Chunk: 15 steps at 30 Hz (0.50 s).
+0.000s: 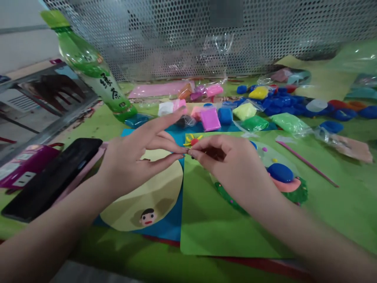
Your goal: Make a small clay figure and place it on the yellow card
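Over the seam between two sheets, my left hand (129,157) and my right hand (232,161) meet fingertip to fingertip. Thumb and forefinger of each pinch a tiny dark piece (188,151), probably modelling clay, mostly covered by the fingers. Below my left hand lies a cream paper oval (126,210) on a blue sheet (173,224), with a small clay face (148,217) near its lower edge. Under my right hand, a green sheet (212,236) carries a red-and-yellow clay sun (194,141) and a blue clay dome (280,173); my hand and forearm hide part of the picture.
A green tea bottle (88,67) stands back left, near a black phone (53,179) and a purple case (29,165). Clay packets (210,119) and blue pieces (284,103) line the back, before a perforated panel (171,35). A pink stick (309,164) lies right.
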Motion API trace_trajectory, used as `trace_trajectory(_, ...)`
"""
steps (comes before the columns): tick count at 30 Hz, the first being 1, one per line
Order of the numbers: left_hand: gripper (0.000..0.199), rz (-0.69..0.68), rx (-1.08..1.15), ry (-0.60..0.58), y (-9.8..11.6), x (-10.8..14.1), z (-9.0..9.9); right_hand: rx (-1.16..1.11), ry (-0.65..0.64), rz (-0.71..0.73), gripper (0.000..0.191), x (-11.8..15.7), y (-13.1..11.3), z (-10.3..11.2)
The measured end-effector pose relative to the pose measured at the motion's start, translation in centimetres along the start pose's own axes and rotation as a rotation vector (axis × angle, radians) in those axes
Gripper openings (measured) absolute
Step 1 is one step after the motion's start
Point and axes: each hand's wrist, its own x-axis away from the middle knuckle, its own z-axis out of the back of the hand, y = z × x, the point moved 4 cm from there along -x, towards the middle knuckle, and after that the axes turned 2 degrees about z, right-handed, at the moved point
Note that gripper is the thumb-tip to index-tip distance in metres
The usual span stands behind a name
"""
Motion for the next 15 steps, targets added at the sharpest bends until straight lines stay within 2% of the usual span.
trace_trajectory(5, 0.07, -0.055, -0.026, -0.001, 0.7, 0.0, -0.6, 0.009, -0.029, -0.043, 0.008, 0.2, 0.2, -0.2)
trace_trajectory(9, 0.061, -0.122, -0.051, -0.009, 0.9, -0.1, -0.6, 0.017, -0.038, -0.057, 0.007, 0.3, 0.3, -0.5)
trace_trajectory(15, 0.047, -0.205, -0.185, 0.039, 1.3, 0.3, -0.4, -0.014, -0.071, -0.209, 0.007, 0.4, 0.0, -0.6)
